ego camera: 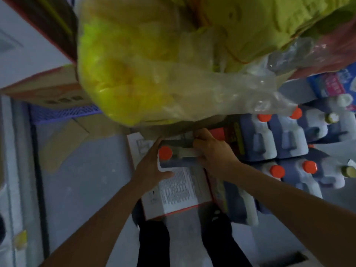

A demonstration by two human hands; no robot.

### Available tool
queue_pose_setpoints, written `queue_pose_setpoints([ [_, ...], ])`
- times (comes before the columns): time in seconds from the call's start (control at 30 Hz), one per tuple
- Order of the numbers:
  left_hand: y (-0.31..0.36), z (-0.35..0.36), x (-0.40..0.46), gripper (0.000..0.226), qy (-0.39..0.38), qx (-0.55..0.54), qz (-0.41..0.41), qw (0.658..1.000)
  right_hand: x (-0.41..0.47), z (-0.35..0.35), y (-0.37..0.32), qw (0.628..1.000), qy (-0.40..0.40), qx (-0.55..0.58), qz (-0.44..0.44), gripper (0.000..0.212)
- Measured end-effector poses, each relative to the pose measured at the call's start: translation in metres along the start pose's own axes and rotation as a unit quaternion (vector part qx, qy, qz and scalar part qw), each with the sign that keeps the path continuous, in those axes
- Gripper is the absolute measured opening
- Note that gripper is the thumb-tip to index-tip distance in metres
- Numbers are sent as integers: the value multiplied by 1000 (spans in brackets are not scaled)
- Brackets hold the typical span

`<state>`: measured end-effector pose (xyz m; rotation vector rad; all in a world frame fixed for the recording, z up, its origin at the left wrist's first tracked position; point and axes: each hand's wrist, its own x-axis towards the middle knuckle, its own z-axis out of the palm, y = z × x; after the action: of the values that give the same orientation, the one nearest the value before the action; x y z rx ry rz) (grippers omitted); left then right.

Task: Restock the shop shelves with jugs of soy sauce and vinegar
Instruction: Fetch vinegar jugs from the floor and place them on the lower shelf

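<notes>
While we lean over the open carton on the floor, the head view shows the unloading step in hand: one jug with an orange cap stands in the carton, just under the overhang of a big yellow plastic bag. Our right hand curls round the jug's pale handle at the top, while our left hand lies with fairly straight fingers against the cap side of the jug, thumb spread across its shoulder (steadying, we judge, not gripping). To the right, jugs with orange caps already sit in rows, a few with pale or greenish caps beyond them; whether that is a shelf or floor stock we cannot tell. Next, we judge, the jug must be lifted straight up clear of the carton walls without snagging the bag above, then carried right to join the rows.
</notes>
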<state>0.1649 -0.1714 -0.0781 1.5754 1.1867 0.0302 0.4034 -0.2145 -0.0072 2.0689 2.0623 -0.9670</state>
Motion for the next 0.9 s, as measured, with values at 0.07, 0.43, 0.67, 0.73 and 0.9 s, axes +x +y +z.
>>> queue_pose_setpoints([
  [0.07,-4,-10,-5,128,9,-57,-11,998,0,-2,-14,1000,6,9,-30,25],
  [0.43,22,-160,-184,79,181,-100,11,978,-14,-65,-182,963,41,199,-179,35],
  [0.67,124,-306,-349,89,336,-127,25,933,-47,-164,-342,901,94,237,-350,110],
  [0.73,164,-334,-398,93,379,-103,38,919,-60,-201,-384,870,119,258,-402,112],
  [0.9,275,-364,-532,87,488,-76,61,868,-121,-313,-478,808,121,272,-509,111],
])
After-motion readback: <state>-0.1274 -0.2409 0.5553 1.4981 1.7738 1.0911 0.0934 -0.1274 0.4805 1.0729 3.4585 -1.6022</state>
